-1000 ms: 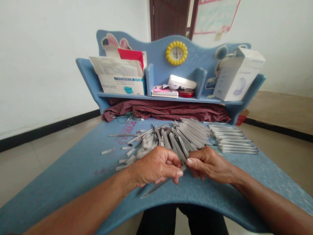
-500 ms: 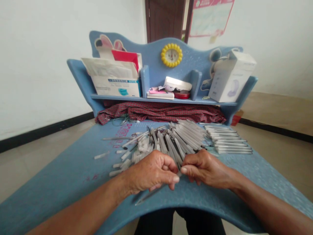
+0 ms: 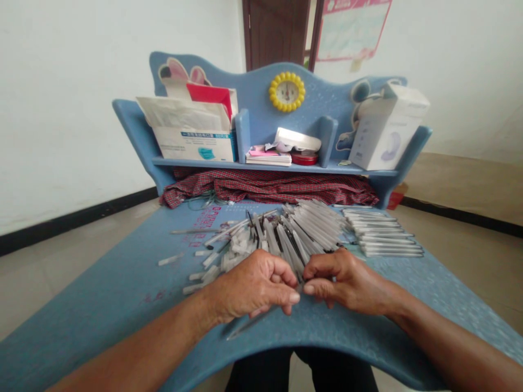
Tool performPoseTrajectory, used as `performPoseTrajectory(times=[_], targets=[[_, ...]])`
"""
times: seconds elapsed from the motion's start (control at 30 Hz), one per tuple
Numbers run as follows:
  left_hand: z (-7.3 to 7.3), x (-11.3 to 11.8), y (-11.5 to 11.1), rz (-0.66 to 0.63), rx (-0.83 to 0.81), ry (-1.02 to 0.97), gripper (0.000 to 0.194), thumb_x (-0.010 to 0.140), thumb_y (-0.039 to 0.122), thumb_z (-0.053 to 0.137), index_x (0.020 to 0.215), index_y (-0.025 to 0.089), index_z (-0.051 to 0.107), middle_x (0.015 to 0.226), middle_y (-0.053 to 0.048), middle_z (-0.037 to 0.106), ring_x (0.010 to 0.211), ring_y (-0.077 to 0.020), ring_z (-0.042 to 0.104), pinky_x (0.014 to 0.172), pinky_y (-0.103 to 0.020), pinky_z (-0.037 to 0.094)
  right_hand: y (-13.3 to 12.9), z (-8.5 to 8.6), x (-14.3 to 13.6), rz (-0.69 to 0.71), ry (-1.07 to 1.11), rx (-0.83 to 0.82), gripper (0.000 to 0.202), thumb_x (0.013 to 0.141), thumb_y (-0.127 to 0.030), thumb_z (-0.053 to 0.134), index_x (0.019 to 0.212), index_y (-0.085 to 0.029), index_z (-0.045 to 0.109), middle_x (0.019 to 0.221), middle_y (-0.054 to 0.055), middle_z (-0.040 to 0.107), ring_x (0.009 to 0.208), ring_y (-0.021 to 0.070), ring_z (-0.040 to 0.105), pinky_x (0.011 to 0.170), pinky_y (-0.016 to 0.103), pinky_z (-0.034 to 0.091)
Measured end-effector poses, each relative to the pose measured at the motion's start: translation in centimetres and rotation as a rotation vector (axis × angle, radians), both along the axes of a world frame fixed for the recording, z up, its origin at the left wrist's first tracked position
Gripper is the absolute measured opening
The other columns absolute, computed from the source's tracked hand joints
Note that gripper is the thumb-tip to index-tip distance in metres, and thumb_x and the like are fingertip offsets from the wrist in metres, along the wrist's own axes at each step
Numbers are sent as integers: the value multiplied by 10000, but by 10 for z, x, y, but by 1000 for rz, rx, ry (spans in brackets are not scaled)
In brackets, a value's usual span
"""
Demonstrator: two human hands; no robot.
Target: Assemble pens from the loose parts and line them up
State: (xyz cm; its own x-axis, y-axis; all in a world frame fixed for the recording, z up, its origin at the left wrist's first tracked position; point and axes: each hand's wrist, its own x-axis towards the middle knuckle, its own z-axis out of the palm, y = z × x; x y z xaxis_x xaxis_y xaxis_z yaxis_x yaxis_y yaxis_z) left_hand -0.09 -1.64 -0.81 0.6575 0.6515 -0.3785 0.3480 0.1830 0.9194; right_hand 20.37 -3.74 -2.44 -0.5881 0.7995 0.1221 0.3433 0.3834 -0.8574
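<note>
My left hand (image 3: pixel 261 283) is closed round a clear pen barrel (image 3: pixel 247 328), whose end sticks out below the palm toward the desk's front edge. Just to its right, my right hand (image 3: pixel 343 280) is pinched, fingertips close to those of my left hand; what it holds, if anything, is too small to make out. Behind both hands lies a spread pile of clear pen barrels (image 3: pixel 314 223), some with dark parts. Whitish translucent caps (image 3: pixel 241 245) are heaped left of it. A neat row of pens (image 3: pixel 384 234) lies at the right.
The blue desk (image 3: pixel 122 288) has a raised shelf (image 3: pixel 281 165) at the back, bearing a mask box (image 3: pixel 192 144), a red round case (image 3: pixel 304 158) and a white box (image 3: pixel 390 128). Under it lies a checked cloth (image 3: pixel 269 187). A yellow clock (image 3: pixel 286 92) is above.
The fingers of my right hand have shifted slightly, with a small gap now showing between thumb and forefinger. My left hand has hardly moved.
</note>
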Motion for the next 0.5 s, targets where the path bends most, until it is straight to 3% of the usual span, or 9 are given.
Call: performPoseTrajectory(times=[0.1, 0.27, 0.4, 0.5], targets=[[0, 0, 0, -18, 2, 6, 209, 644, 277, 686, 751, 125, 591, 570, 22, 637, 312, -26, 351, 301, -156, 225, 0, 0, 0, 38, -20, -2, 425, 882, -457, 497, 610, -133, 547, 515, -34, 478, 452, 50, 458, 412, 150, 333], [-1, 0, 1, -21, -1, 5, 230, 642, 296, 691, 765, 128, 593, 573, 23, 640, 317, -26, 351, 310, -158, 230, -1, -1, 0, 25, 17, -58, 329, 797, -473, 613, 779, -147, 573, 586, -44, 490, 485, 62, 472, 431, 158, 376], [0, 0, 0, -21, 7, 24, 224, 628, 302, 694, 737, 132, 596, 559, 31, 628, 313, -29, 341, 312, -172, 217, -1, 0, -1, 53, -56, 10, 389, 856, -466, 536, 652, -135, 561, 539, -43, 454, 478, 56, 446, 424, 156, 332], [1, 1, -2, 15, 26, 34, 211, 611, 285, 693, 730, 137, 600, 550, 35, 618, 341, -38, 363, 340, -177, 215, -1, 2, -1, 67, -70, 48, 351, 864, -441, 538, 707, -131, 587, 549, -46, 460, 493, 53, 441, 431, 154, 312]])
